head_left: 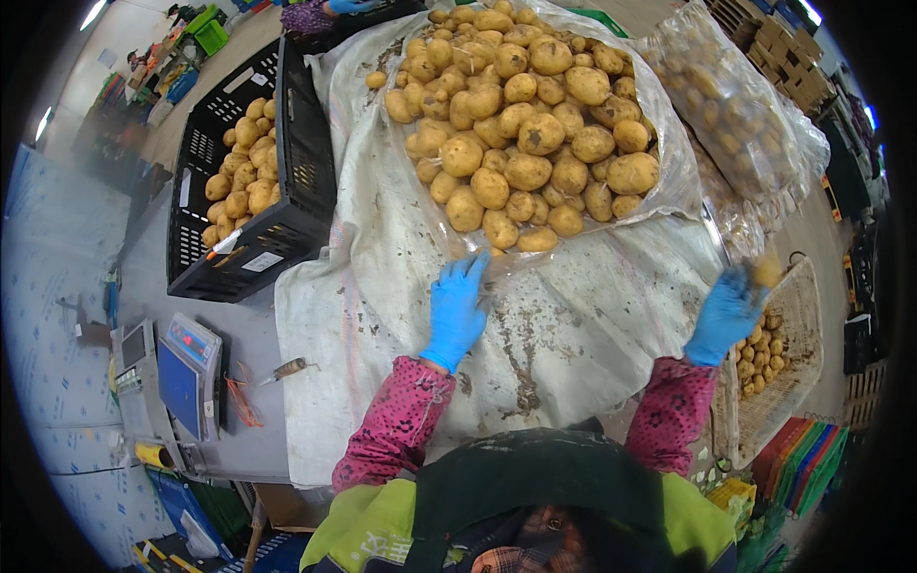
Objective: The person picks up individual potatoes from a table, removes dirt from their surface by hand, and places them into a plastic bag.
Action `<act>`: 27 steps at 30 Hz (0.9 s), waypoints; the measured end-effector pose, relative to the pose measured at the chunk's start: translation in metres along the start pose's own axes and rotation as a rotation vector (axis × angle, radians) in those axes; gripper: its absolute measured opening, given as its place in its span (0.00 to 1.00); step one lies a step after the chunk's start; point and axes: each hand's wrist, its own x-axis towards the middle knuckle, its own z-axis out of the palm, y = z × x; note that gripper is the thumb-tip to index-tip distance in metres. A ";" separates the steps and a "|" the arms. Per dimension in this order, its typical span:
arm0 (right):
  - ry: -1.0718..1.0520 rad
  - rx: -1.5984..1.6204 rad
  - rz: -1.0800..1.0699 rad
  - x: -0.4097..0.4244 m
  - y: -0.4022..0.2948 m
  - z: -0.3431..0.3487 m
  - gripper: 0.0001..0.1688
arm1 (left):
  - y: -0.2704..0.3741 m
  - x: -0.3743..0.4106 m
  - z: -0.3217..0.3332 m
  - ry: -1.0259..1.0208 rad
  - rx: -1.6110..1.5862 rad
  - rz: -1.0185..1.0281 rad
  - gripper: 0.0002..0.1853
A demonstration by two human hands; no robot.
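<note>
A heap of potatoes (526, 136) spills from the mouth of a clear plastic bag (677, 190) laid on a white woven sheet (401, 301). My left hand (458, 311), in a blue glove, touches the bag's near edge at the front of the heap. Its fingertips lie by the front potatoes, and whether they grip the plastic is unclear. My right hand (723, 315), also gloved in blue and blurred, holds a single potato (766, 271) out to the right. It is above the inner edge of a dirty white plastic basket (802, 344), where smaller potatoes (761, 354) lie.
At left stands a black slatted crate (301, 143) holding potatoes. Nearer me are a weighing scale (188, 379) and a wooden-handled knife (286, 370). Another filled plastic bag (738, 122) lies at the right. Stacked coloured crates (802, 458) stand low right. Another person's gloved hand (351, 6) shows at the top.
</note>
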 end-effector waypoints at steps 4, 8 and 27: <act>0.068 -0.413 -0.039 -0.019 0.008 0.045 0.21 | 0.009 0.014 0.002 -0.003 -0.056 -0.034 0.25; -0.228 -0.752 0.414 -0.072 0.080 0.122 0.22 | 0.007 0.013 0.005 0.002 -0.055 -0.002 0.19; 0.100 -0.028 -0.002 -0.011 0.020 0.076 0.25 | 0.002 0.009 0.000 -0.046 -0.142 0.005 0.25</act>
